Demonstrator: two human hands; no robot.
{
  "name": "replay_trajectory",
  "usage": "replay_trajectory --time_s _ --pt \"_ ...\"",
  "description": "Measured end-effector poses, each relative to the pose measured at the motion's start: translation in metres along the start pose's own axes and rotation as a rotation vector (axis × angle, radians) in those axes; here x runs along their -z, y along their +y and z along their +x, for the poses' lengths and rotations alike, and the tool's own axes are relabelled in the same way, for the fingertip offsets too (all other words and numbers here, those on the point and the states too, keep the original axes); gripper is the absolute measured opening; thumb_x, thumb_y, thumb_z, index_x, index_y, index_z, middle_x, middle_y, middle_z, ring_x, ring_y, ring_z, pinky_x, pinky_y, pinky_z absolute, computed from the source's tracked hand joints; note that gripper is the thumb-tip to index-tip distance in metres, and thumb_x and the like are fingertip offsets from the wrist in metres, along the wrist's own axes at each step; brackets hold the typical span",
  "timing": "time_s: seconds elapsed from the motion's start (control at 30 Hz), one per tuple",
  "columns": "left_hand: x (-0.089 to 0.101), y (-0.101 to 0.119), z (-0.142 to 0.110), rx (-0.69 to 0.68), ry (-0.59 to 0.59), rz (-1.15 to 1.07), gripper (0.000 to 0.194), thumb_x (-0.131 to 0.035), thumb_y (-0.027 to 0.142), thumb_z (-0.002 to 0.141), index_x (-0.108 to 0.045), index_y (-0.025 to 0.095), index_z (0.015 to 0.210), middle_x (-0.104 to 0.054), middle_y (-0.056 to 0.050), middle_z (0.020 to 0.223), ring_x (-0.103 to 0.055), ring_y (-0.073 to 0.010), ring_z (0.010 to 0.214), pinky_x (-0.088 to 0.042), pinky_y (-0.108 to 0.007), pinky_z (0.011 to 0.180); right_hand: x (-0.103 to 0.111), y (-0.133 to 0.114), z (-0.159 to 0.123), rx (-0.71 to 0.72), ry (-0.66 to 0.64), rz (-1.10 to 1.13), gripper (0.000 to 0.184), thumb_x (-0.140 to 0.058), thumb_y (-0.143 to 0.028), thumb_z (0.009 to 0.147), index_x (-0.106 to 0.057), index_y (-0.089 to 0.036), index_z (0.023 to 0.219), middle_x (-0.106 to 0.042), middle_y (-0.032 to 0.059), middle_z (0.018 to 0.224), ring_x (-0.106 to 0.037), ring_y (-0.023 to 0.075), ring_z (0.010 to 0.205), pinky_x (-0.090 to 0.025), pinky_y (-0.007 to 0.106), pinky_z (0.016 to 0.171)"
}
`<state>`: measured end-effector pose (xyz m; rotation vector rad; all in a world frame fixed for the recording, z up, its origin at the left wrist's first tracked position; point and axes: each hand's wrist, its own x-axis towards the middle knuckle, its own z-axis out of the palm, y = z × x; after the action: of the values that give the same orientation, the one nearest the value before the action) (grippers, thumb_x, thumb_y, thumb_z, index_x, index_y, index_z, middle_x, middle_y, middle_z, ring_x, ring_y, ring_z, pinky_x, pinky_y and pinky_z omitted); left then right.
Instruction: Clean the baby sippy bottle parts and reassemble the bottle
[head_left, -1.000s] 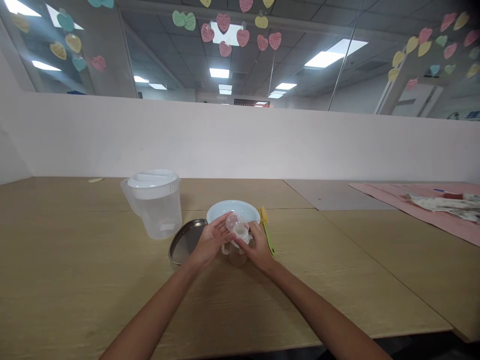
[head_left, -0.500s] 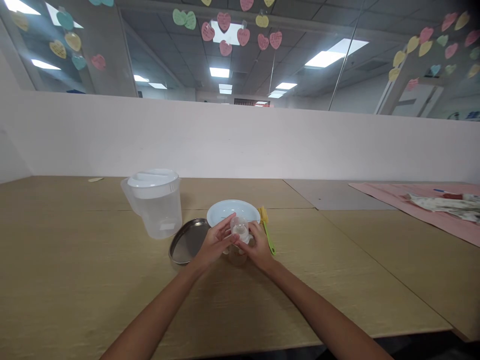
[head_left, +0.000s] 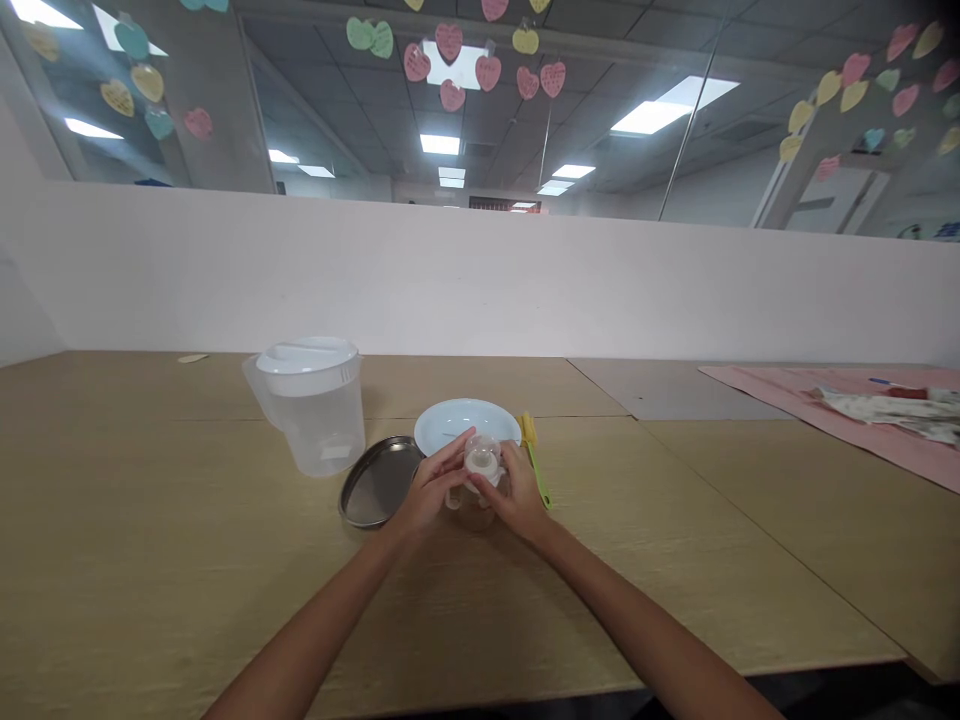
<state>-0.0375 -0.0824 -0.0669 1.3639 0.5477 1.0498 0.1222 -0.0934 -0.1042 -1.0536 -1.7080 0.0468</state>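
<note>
A small clear baby bottle (head_left: 477, 492) with side handles and a clear domed cap stands on the wooden table (head_left: 150, 560) in front of me. My left hand (head_left: 429, 492) curls round its left side, fingertips up at the cap. My right hand (head_left: 517, 490) wraps the right side, fingers at the collar. Both hands are closed on the bottle.
Just behind the bottle sits a pale blue bowl (head_left: 450, 420). A round metal lid (head_left: 373, 485) lies to its left, and a clear lidded pitcher (head_left: 309, 405) stands further left. A green-handled brush (head_left: 534, 455) lies right of the bowl. A pink mat (head_left: 862, 420) covers the far right.
The clear cap was tilted up and off to the left of the bottle top; it has come down and now sits straight over the top. Both hands stayed on the bottle.
</note>
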Motion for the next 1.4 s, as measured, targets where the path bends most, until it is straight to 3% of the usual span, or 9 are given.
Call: replay_trajectory --time_s 0.27,1.13,1.4 --pt "0.0019 -0.0033 0.0002 -0.022 -0.009 0.013 0.062 -0.066 0.021 0.071 -0.047 0.023 0.131 -0.055 -0.007 0.128 -0.051 -0.0271 0.117 -0.04 -0.036 0.098 -0.0001 -0.0007 0.0003 0.045 0.037 -0.048 0.03 -0.055 -0.044 0.081 -0.056 -0.018 0.095 -0.056 0.0052 0.084 -0.05 0.0195 0.08 -0.04 0.033 0.072" --pt "0.0051 -0.0039 0.0026 -0.035 0.01 0.039 0.059 -0.069 0.02 0.067 -0.054 0.02 0.124 -0.056 -0.008 0.126 -0.049 -0.0297 0.118 -0.045 -0.037 0.093 -0.0002 -0.0042 -0.0007 0.046 0.066 0.013 0.029 -0.058 -0.041 0.079 -0.062 -0.019 0.098 -0.059 0.0052 0.083 -0.05 0.0209 0.082 -0.04 0.036 0.075" --pt "0.0064 -0.0043 -0.0004 -0.067 -0.015 0.103 0.058 -0.067 0.023 0.072 -0.051 0.022 0.127 -0.054 -0.006 0.129 -0.05 -0.0267 0.117 -0.043 -0.036 0.096 0.0004 -0.0069 -0.0028 0.036 0.064 0.042 0.03 -0.055 -0.042 0.081 -0.062 -0.02 0.1 -0.059 0.0059 0.088 -0.051 0.0215 0.086 -0.04 0.036 0.077"
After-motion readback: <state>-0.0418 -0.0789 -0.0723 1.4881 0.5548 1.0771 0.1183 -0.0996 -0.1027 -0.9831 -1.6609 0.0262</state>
